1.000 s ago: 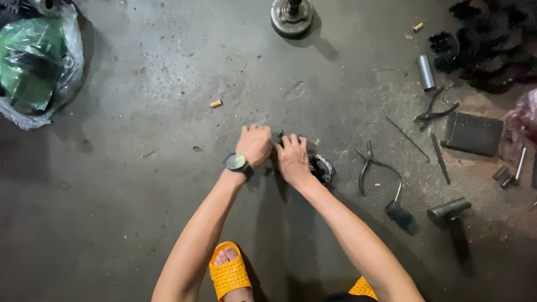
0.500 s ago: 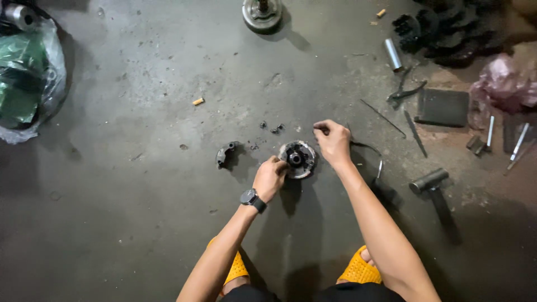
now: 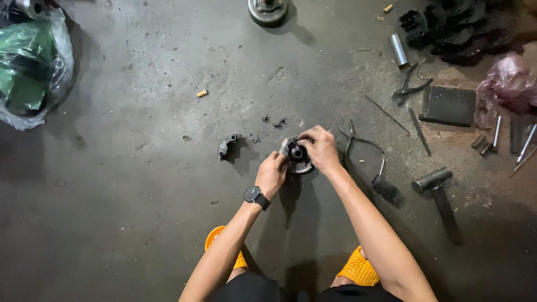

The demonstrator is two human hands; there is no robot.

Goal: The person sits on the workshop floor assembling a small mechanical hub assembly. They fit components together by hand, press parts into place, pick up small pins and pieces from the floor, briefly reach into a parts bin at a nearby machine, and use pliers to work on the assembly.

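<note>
On the grey concrete floor (image 3: 140, 212), the round metal hub (image 3: 295, 156) sits between both hands: left hand (image 3: 271, 173) grips its near edge, right hand (image 3: 319, 146) pinches its top. The curved shoe piece (image 3: 226, 146) lies left of the hub. Since the earlier frame, the right hand has closed onto the hub.

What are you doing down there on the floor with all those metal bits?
A person crouches on a concrete floor and grips a round metal part with both hands: the left hand at its near edge, the right hand over its top. A curved metal piece lies apart to the left. Pliers and a hammer lie to the right.
</note>
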